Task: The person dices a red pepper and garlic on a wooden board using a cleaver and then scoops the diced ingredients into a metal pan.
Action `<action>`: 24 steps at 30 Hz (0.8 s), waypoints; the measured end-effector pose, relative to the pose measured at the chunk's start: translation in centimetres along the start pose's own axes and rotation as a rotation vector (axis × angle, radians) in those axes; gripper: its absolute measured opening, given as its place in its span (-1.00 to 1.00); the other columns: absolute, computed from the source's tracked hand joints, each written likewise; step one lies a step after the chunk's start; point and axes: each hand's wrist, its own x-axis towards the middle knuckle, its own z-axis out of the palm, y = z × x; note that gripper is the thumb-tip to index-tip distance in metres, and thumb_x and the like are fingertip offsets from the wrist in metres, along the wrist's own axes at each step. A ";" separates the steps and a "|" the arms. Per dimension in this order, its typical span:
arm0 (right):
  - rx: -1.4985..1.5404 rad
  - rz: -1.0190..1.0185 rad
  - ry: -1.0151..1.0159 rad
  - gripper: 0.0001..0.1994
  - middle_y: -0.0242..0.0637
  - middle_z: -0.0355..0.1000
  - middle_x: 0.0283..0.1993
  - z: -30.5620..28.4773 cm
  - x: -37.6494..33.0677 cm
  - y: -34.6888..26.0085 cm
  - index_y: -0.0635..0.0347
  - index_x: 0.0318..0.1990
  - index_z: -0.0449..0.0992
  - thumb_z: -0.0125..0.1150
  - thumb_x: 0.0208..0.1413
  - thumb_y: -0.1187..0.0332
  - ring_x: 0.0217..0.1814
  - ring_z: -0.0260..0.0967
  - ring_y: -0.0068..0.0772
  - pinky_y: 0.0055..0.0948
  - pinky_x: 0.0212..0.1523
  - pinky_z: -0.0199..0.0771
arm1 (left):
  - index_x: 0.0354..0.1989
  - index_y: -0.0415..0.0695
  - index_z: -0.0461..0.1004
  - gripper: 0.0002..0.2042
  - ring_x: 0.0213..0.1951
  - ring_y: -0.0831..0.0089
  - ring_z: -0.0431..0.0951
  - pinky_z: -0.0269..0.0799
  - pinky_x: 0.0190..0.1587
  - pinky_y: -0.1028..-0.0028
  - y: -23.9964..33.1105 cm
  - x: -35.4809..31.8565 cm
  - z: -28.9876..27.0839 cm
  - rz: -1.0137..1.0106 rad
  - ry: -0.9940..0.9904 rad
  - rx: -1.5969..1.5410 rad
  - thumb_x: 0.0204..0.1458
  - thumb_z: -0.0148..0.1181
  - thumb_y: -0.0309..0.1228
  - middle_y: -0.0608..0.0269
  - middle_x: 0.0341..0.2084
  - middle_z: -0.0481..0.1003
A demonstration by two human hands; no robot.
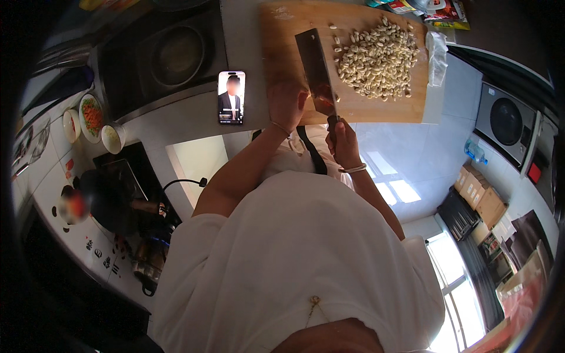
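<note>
A broad dark cleaver (316, 65) is held over the wooden cutting board (282, 35), its blade pointing away from me. My right hand (344, 144) is closed round its handle at the board's near edge. My left hand (285, 101) is over the near left part of the board, beside the blade, thumb toward it. Its other fingers are blurred and in shadow, so their pose is unclear. To the right of the cleaver lies a large heap of pale nuts (379, 59), with several loose ones around it.
Left of the board lies a lit phone (231, 99) on the counter (176, 126), close to a black cooktop (162, 59). Farther left are a plate of chopped orange and green food (92, 117) and small bowls (113, 138). Colourful packets (450, 12) lie beyond the board.
</note>
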 end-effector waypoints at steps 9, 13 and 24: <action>0.076 -0.039 0.005 -0.62 -0.52 0.04 -0.67 0.4 0.7 -0.5 0.20 -0.37 0.25 -0.22 0.24 0.03 -0.73 -0.05 -0.73 -0.67 -0.76 -0.06 | -0.50 0.01 0.44 -0.94 -0.24 0.25 0.37 0.19 -0.14 0.25 0.5 0.2 -0.5 0.029 0.042 0.112 -0.17 0.17 -0.37 0.30 -0.47 0.40; 0.083 -0.045 0.060 -0.57 -0.52 0.05 -0.66 -1.8 -1.7 -1.0 0.22 -0.34 0.26 -0.23 0.22 -0.03 -0.73 -0.03 -0.73 -0.69 -0.77 -0.06 | -0.39 0.00 0.43 -0.85 -0.21 0.23 0.36 0.20 -0.11 0.25 0.9 0.3 -1.0 0.076 0.049 0.036 -0.17 0.20 -0.34 0.29 -0.36 0.40; 0.043 -0.059 0.143 -0.55 -0.50 0.05 -0.66 -5.1 -4.5 -1.0 0.21 -0.38 0.25 -0.23 0.20 -0.06 -0.75 -0.06 -0.72 -0.68 -0.77 -0.08 | -0.39 -0.02 0.44 -0.87 -0.15 0.26 0.39 0.24 -0.04 0.22 4.4 2.7 2.8 0.527 -0.200 0.073 -0.16 0.18 -0.36 0.30 -0.30 0.41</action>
